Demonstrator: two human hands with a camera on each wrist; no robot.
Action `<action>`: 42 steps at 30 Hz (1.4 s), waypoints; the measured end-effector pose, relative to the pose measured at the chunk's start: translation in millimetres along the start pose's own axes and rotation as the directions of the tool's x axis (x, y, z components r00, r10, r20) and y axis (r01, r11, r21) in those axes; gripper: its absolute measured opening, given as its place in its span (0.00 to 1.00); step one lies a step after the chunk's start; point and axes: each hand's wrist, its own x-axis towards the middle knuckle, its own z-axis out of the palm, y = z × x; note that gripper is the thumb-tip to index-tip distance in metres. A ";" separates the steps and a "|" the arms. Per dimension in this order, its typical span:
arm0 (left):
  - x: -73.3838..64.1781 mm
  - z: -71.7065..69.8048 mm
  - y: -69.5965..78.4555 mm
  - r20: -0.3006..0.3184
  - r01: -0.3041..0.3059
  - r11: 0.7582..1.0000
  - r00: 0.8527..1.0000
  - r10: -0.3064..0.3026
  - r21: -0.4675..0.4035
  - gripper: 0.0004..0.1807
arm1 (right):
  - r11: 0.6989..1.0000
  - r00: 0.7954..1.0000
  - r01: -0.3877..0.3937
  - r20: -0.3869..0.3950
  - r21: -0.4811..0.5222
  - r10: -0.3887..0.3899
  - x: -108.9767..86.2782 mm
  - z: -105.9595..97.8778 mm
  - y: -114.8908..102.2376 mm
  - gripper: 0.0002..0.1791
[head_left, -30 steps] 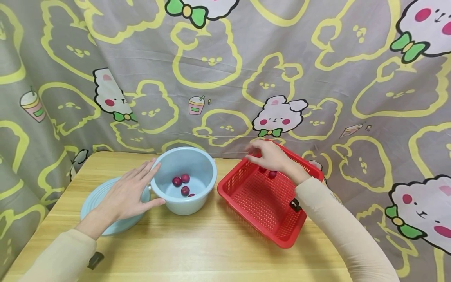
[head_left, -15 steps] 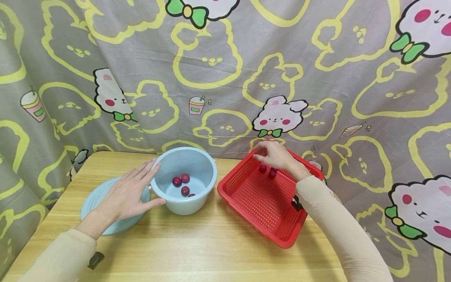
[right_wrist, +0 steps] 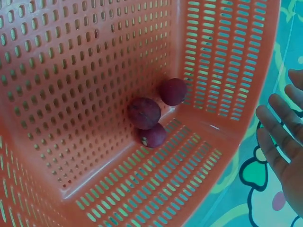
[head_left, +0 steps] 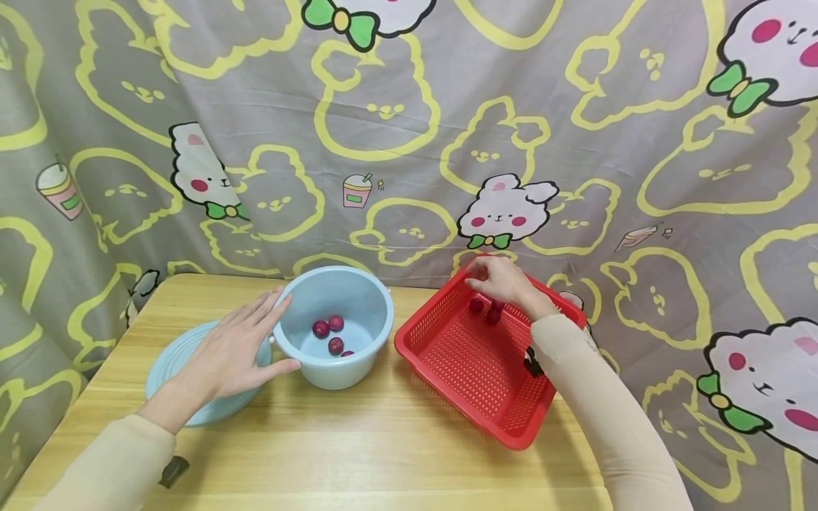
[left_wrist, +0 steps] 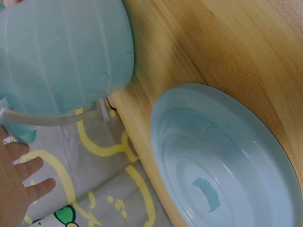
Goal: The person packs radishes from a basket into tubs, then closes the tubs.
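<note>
My left hand point(head_left: 233, 348), fingers straight, rests at the left rim of a light blue bucket point(head_left: 348, 372). In the left wrist view its fingertips point(left_wrist: 41, 189) are near the bucket's handle point(left_wrist: 52, 120). Several dark red plums point(head_left: 321, 328) lie inside the bucket. Over the far corner of a red perforated basket point(head_left: 473, 358) hovers my right hand point(head_left: 501, 279). The right wrist view shows this hand's fingers point(right_wrist: 277, 125) spread beside the basket rim, holding nothing. Three plums point(right_wrist: 144, 113) sit together in the basket's corner, partly covered by the hand in the head view.
A round light blue lid point(head_left: 169, 365) lies on the wooden table point(head_left: 358, 454) left of the bucket, partly under my left hand. Behind the table hangs a grey cartoon-print curtain point(head_left: 396, 234), close to the basket's far corner.
My right hand has shifted slightly right, from past the basket's far rim to over its corner. More of the plums there show now. The left hand and bucket stay still.
</note>
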 end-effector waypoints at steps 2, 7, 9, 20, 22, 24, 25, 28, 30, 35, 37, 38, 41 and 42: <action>0.1 0.2 -0.1 -0.002 0.000 1.000 1.000 0.000 0.001 0.60 | 1.000 1.000 -0.017 0.003 -0.002 0.017 2.0 1.5 1.8 0.15; 1.1 0.8 0.0 -0.008 0.002 1.000 1.000 -0.002 -0.001 0.60 | 0.998 0.998 -0.062 0.031 -0.018 0.063 4.5 5.4 6.7 0.16; 1.4 1.0 0.0 -0.007 0.003 1.000 1.000 -0.003 -0.002 0.60 | 0.997 0.996 -0.079 0.039 -0.021 0.079 4.1 6.7 8.0 0.17; 2.4 -0.4 0.4 -0.005 -0.004 1.000 1.000 0.004 -0.003 0.60 | 0.986 0.986 -0.159 0.058 0.041 0.157 2.7 14.4 20.1 0.18; 2.4 -0.4 0.4 -0.006 -0.004 1.000 1.000 0.004 -0.003 0.60 | 0.981 0.981 -0.184 0.076 0.054 0.180 2.2 15.6 21.7 0.18; 2.3 -0.1 0.2 -0.005 -0.002 1.000 1.000 0.002 -0.002 0.60 | 0.976 0.975 -0.209 0.095 0.065 0.202 1.9 17.0 23.2 0.19; 2.2 0.2 0.0 -0.004 -0.001 1.000 1.000 0.001 -0.002 0.60 | 0.972 0.971 -0.222 0.105 0.070 0.215 1.6 17.8 24.0 0.19; 1.6 0.9 -0.5 -0.002 -0.001 1.000 1.000 0.001 -0.002 0.60 | 0.966 0.963 -0.244 0.135 0.088 0.232 1.2 20.4 26.8 0.21; 1.2 1.2 -0.7 -0.003 -0.002 1.000 1.000 0.002 -0.002 0.60 | 0.961 0.959 -0.259 0.146 0.098 0.243 0.6 22.4 29.4 0.22; 0.7 0.9 -0.8 -0.007 -0.002 1.000 1.000 0.002 -0.003 0.60 | 0.951 0.952 -0.282 0.154 0.125 0.263 -1.0 27.4 37.4 0.22; 0.7 0.6 -0.7 -0.007 -0.003 1.000 1.000 0.003 -0.004 0.60 | 0.948 0.951 -0.287 0.156 0.137 0.265 -1.4 28.5 39.4 0.21; 0.7 0.8 -0.8 -0.007 -0.002 1.000 1.000 0.002 -0.005 0.60 | 0.948 0.952 -0.287 0.153 0.141 0.265 -1.4 29.2 40.2 0.21; 0.5 1.0 -0.9 -0.009 -0.003 1.000 1.000 0.003 -0.006 0.60 | 0.941 0.950 -0.297 0.152 0.160 0.274 -1.2 31.1 41.7 0.21; 0.4 1.3 -1.0 -0.011 -0.003 1.000 1.000 0.003 -0.006 0.60 | 0.939 0.948 -0.301 0.155 0.166 0.277 -1.3 32.1 42.1 0.21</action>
